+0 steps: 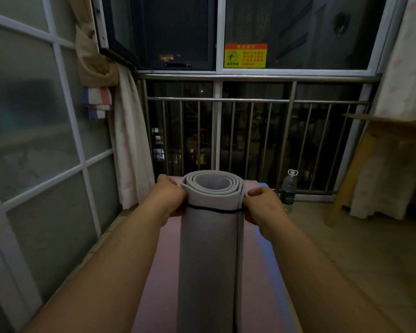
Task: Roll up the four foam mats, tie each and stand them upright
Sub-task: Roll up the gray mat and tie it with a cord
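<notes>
Balcony, night | I see the rolled grey mat (209, 236) upright at centre, a black band (211, 209) round it near the top; a flat pink mat (163, 272) lies beneath | left hand (171, 195) grips the roll at 9 o'clock; right hand (262, 203) pinches its edge at 3 o'clock | water bottle (288, 186) at 2 o'clock

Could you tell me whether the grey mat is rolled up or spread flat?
Rolled up: the grey mat shows a spiral end, with a dark band around it.

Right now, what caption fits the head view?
Left hand and right hand grip a rolled grey mat ringed by black cord.
</notes>
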A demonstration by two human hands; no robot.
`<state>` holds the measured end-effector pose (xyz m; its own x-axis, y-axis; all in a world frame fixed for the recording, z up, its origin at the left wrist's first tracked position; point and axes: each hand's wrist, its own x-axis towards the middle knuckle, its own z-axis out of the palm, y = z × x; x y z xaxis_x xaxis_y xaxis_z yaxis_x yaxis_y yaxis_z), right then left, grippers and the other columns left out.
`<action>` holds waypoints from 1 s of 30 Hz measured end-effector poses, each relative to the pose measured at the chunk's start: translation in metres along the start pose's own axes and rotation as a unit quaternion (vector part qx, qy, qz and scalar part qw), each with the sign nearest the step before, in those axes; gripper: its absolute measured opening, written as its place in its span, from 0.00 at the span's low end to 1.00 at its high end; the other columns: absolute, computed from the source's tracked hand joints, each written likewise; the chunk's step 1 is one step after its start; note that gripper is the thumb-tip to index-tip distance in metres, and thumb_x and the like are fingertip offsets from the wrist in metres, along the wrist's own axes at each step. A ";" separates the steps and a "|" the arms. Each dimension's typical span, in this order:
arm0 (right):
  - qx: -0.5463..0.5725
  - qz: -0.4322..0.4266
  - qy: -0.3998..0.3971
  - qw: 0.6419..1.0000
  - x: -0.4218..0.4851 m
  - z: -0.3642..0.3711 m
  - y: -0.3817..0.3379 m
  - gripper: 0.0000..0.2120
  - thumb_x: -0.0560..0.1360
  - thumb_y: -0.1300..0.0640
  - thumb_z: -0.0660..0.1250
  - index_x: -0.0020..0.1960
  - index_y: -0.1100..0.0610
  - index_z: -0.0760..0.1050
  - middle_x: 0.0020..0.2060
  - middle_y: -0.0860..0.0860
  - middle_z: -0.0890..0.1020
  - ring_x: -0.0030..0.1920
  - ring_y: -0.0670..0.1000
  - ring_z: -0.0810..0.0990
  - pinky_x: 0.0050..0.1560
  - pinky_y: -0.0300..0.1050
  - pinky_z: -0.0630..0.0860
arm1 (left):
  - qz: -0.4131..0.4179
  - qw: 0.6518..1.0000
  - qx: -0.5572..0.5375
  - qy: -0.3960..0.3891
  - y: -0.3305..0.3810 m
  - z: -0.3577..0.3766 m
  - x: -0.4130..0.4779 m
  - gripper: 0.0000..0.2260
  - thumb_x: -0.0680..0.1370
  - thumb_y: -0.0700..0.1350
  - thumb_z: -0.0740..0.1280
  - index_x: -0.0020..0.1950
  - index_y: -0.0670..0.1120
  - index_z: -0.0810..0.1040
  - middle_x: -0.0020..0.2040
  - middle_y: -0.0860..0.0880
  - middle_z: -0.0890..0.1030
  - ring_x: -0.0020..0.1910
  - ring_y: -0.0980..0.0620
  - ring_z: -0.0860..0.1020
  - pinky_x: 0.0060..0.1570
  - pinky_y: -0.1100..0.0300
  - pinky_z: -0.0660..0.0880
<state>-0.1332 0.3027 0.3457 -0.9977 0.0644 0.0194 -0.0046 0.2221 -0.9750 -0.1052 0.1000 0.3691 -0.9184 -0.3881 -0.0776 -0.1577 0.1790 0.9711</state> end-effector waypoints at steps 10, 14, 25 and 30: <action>-0.080 0.028 -0.066 0.994 -0.008 0.003 0.001 0.07 0.77 0.68 0.62 0.45 0.57 0.69 0.47 0.62 0.78 0.41 0.57 0.76 0.31 0.45 0.75 | -0.020 0.992 0.120 -0.022 -0.023 -0.019 0.005 0.06 0.76 0.34 0.67 0.47 0.43 0.73 0.45 0.39 0.79 0.42 0.43 0.80 0.41 0.50 0.81; -0.099 0.025 -0.041 0.994 -0.004 0.009 0.006 0.09 0.76 0.70 0.61 0.41 0.58 0.70 0.44 0.64 0.78 0.45 0.63 0.79 0.43 0.55 0.80 | -0.014 0.992 0.129 0.001 -0.030 -0.015 0.008 0.07 0.75 0.34 0.67 0.46 0.44 0.72 0.45 0.39 0.78 0.42 0.41 0.79 0.35 0.49 0.81; -0.079 0.095 -0.017 0.992 0.003 0.014 0.024 0.12 0.77 0.71 0.60 0.36 0.61 0.70 0.37 0.60 0.75 0.44 0.60 0.77 0.36 0.47 0.75 | 0.032 0.977 0.193 0.084 -0.068 -0.005 0.019 0.07 0.74 0.34 0.63 0.50 0.39 0.79 0.47 0.39 0.81 0.44 0.40 0.80 0.46 0.49 0.81; -0.109 0.074 0.008 0.991 0.010 0.017 0.042 0.10 0.73 0.70 0.63 0.33 0.63 0.72 0.36 0.64 0.80 0.45 0.66 0.82 0.43 0.58 0.80 | 0.015 0.986 0.141 0.092 -0.085 -0.003 0.025 0.04 0.71 0.33 0.66 0.40 0.41 0.75 0.46 0.36 0.81 0.44 0.38 0.82 0.41 0.44 0.82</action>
<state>-0.1448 0.2960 0.3008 -0.9852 0.1272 -0.1145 0.1577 0.4146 -0.8962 -0.1138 0.0724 0.2854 -0.8467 -0.5317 0.0184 -0.2490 0.4265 0.8695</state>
